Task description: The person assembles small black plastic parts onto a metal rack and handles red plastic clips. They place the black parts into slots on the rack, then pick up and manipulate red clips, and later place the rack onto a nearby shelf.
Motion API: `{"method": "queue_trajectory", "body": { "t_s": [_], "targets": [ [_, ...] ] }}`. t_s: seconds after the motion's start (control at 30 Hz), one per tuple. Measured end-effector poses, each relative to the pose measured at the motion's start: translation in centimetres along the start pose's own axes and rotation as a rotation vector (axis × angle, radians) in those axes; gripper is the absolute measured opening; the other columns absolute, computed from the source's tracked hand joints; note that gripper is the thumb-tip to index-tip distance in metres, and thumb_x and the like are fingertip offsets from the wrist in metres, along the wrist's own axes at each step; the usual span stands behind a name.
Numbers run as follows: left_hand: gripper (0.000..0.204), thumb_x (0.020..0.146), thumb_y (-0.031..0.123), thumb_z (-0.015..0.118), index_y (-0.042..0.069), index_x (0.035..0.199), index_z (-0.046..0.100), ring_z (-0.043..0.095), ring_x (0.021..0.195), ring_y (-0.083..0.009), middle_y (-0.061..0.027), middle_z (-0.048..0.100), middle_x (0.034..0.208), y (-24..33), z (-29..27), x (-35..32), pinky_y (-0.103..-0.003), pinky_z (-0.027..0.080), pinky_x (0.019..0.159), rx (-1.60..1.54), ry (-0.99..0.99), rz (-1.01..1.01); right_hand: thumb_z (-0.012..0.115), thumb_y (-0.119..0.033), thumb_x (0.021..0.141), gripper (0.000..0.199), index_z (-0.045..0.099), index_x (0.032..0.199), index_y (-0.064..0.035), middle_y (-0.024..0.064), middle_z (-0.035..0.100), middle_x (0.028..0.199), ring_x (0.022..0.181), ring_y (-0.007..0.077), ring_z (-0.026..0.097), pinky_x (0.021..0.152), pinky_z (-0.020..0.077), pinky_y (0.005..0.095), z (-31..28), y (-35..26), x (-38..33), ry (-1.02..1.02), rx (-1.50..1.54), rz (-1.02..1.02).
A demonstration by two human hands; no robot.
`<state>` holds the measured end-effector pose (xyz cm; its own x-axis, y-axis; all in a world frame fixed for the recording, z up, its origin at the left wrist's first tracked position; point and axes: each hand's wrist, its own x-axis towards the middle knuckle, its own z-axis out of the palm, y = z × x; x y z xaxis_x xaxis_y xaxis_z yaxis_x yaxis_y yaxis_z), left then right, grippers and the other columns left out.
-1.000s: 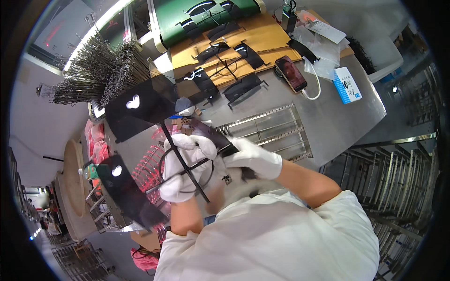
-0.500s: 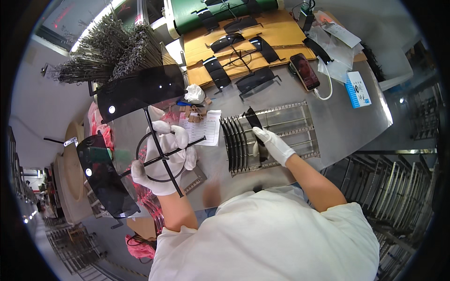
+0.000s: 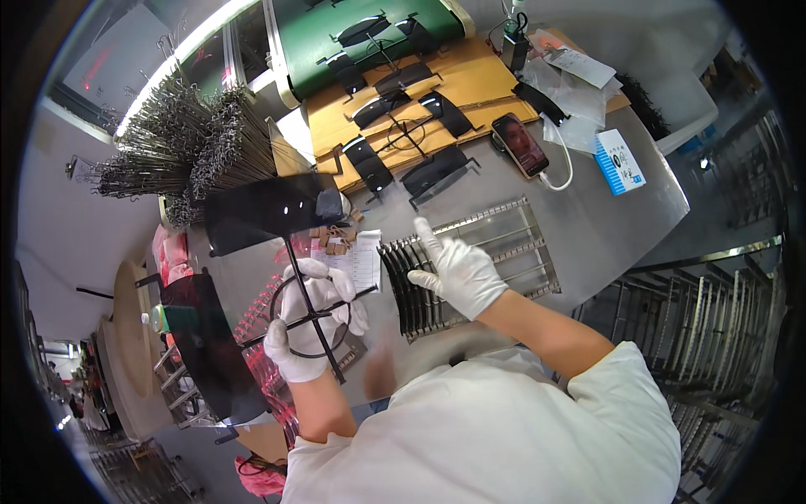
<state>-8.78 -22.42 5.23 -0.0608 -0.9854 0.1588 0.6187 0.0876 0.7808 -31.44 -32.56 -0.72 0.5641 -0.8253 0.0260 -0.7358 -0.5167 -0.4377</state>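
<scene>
My left hand (image 3: 308, 307), in a white glove, is closed round a black cross-shaped holder with a ring (image 3: 312, 316). Two dark tinted curved lenses hang on this holder: an upper lens (image 3: 260, 217) and a lower-left lens (image 3: 201, 344). My gloved right hand (image 3: 462, 273) is over a metal slotted rack (image 3: 520, 248), forefinger stretched past its far rail and thumb apart. Beneath and beside the thumb, several dark lenses (image 3: 407, 290) stand upright in a row at the rack's left end. No lens shows between the spread fingers; the palm side is hidden.
Loaded lens holders (image 3: 405, 134) lie on cardboard (image 3: 327, 126) and a green conveyor belt (image 3: 294, 50). A bundle of wire hooks (image 3: 185, 143) stands far left. A phone on a cable (image 3: 520, 147), a blue-white box (image 3: 620, 164) and a paper sheet (image 3: 365, 260) lie on the metal table.
My right hand, pinching a dark lens at the rack before, has moved left and its fingers have spread. My left hand with the holder has shifted down and right; the view has turned slightly.
</scene>
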Motion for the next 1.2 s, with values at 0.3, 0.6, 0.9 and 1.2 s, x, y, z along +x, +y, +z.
{"method": "queue_trajectory", "body": {
  "t_s": [0.3, 0.6, 0.9, 1.2],
  "targets": [
    [0.091, 0.075, 0.074, 0.057, -0.013, 0.102, 0.062, 0.063, 0.079, -0.0324, -0.0252, 0.065, 0.099, -1.8, -1.5, -3.4, -0.042, 0.054, 0.071, -0.082, -0.248, -0.307, 0.065, -0.022, 0.091, 0.074, 0.035, 0.157, -0.0079, 0.0204, 0.071, 0.103, 0.079, 0.0256, 0.070, 0.075, 0.0557, 0.0368, -3.9, -3.2, -1.2, -0.389, 0.978, -0.266],
    [0.121, 0.066, 0.086, 0.069, -0.021, 0.119, 0.049, 0.069, 0.083, -0.0349, -0.0313, 0.064, 0.103, 1.7, -3.7, -3.4, -0.032, 0.055, 0.065, -0.308, -0.139, -0.345, 0.047, -0.043, 0.106, 0.055, 0.044, 0.150, -0.0102, 0.0045, 0.065, 0.072, 0.061, 0.0121, 0.060, 0.054, 0.0496, 0.0298, 1.1, 4.5, -3.4, -0.273, 1.355, 0.428],
    [0.119, 0.073, 0.086, 0.060, -0.021, 0.123, 0.043, 0.069, 0.086, -0.0381, -0.0322, 0.062, 0.110, -0.2, -5.4, -3.1, -0.035, 0.058, 0.067, -0.274, -0.241, -0.409, 0.047, -0.065, 0.099, 0.079, 0.041, 0.151, -0.0050, 0.0160, 0.072, 0.091, 0.081, 0.0293, 0.068, 0.074, 0.0537, 0.0389, 4.1, 3.5, -1.8, -0.496, 0.909, 0.500],
    [0.114, 0.085, 0.088, 0.036, -0.019, 0.122, 0.048, 0.052, 0.048, -0.0222, -0.0104, 0.060, 0.063, -1.9, -3.8, -1.6, -0.030, 0.046, 0.055, -0.052, -0.136, -0.504, 0.043, -0.068, 0.099, 0.089, 0.028, 0.159, -0.0049, 0.0209, 0.071, 0.078, 0.074, 0.0348, 0.072, 0.071, 0.0574, 0.0463, 1.7, 0.1, -1.1, -0.331, 0.024, 0.300]
  ]
}}
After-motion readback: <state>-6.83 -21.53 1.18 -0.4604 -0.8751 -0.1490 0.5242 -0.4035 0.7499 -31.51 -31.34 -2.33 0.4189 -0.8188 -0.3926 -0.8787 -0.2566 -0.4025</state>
